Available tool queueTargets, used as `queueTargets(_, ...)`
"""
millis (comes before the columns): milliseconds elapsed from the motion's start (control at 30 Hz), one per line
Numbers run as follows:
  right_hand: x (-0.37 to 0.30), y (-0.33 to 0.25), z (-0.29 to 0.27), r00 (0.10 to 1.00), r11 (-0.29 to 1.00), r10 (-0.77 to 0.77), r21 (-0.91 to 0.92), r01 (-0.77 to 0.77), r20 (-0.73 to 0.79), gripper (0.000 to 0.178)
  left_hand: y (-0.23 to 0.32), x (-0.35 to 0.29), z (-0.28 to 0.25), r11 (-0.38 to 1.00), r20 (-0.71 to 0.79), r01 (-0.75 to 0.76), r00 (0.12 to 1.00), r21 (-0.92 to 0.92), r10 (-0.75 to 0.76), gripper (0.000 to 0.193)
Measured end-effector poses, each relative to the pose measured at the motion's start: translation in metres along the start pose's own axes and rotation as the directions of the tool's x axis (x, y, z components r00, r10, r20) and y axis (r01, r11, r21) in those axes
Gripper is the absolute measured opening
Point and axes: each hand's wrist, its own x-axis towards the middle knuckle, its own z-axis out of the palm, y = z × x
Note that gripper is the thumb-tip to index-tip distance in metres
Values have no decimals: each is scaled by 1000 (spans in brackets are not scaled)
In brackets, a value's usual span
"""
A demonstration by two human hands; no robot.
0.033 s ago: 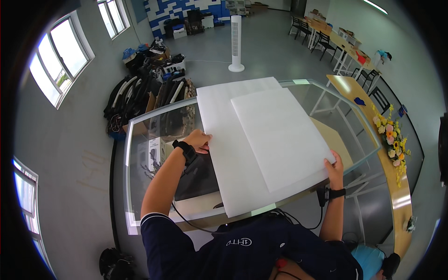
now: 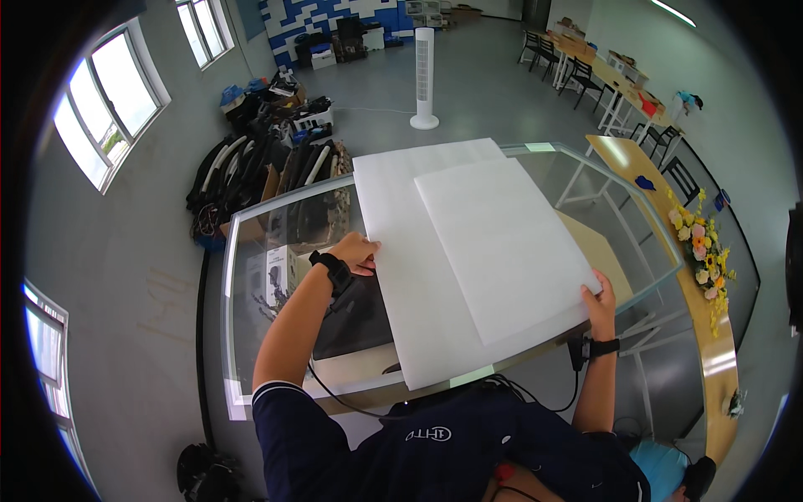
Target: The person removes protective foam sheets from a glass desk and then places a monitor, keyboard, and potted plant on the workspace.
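Two flat white foam sheets lie one over the other across a glass-topped table (image 2: 288, 197). The larger foam sheet (image 2: 395, 251) is underneath, with its left part showing. The smaller foam sheet (image 2: 510, 251) rests at a slight angle over its right part. My left hand (image 2: 358, 253) is closed on the larger sheet's left edge, thumb on top. My right hand (image 2: 600, 303) pinches the sheets' right edge near the smaller sheet's near right corner; whether it grips one or both there, I cannot tell. Both wrists wear black straps.
A black flat item (image 2: 355, 322) and a white printed box (image 2: 280, 269) show left of the sheets. A black cable (image 2: 343, 404) runs across my front. Right of the table stands a long wooden counter (image 2: 715, 360) with flowers (image 2: 703, 251). A white tower fan (image 2: 424, 79) stands beyond.
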Motion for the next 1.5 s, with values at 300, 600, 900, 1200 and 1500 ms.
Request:
queueTargets(300, 2, -6, 5, 998, 999, -20, 36, 18, 59, 42, 1, -7, -1, 998, 58, 41, 998, -41, -39, 29)
queueTargets(600, 6, 0, 5, 997, 999, 26, 41, -30, 75, 43, 5, -16, 1, 1000, 32, -16, 999, -16, 16, 28)
queueTargets(900, 1, -6, 10, 997, 996, 66, -66, -68, -35, 43, 2, -12, 13, 884, -260, -231, 898, 406, 354, 42)
queueTargets(1200, -3, -11, 10, 999, 993, 12, -119, -16, -38, 44, 0, 2, 17, 701, -255, -268, 798, 661, 546, 41)
queueTargets(1500, -3, -9, 5, 997, 991, 29, -126, -39, -75, 41, 7, 4, 12, 757, -207, -262, 862, 598, 462, 45)
